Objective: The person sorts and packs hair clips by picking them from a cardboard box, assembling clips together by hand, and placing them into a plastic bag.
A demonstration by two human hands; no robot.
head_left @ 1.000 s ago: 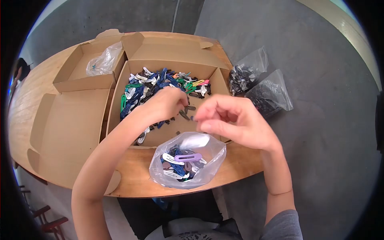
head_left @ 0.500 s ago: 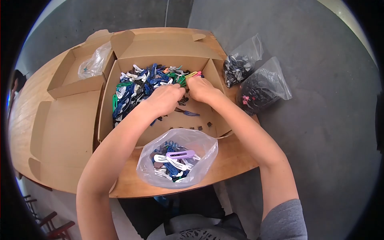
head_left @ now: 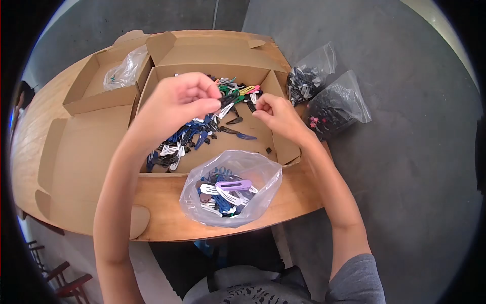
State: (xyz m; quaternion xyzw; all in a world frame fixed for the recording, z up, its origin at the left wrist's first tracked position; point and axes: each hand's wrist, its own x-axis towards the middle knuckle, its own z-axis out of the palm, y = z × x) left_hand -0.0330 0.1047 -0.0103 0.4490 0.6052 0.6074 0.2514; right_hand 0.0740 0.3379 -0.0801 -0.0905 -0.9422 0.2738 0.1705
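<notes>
Well, both hands are over the box (head_left: 228,144), with clips heaped in its far and left parts. The left hand (head_left: 174,104) is up above the pile, thumb and fingers closed to a narrow pinch on a black clip (head_left: 228,100). Across from it, the right hand (head_left: 279,116) reaches in by the right wall, fingertips drawn together at another dark clip (head_left: 251,106); whether it has that one gripped, I cannot tell.

Down below, blue clips (head_left: 190,130) crowd the left side, with white ones (head_left: 174,153) at the near left corner. Over at the far right, there's a flash of yellow, pink and green, just beyond the right fingertips. One blue clip (head_left: 247,136) lies out on the bare cardboard.

Right in front of the box, on the table (head_left: 301,195), sits an open clear bag (head_left: 271,177), a purple clip (head_left: 235,182) on top of its white and blue load. Two more bags are to the right of the box: one full of grey and black clips (head_left: 304,83), the other dark inside, pink bits showing. And off to the left, a smaller box (head_left: 81,91) holds a crumpled clear bag (head_left: 129,68).
</notes>
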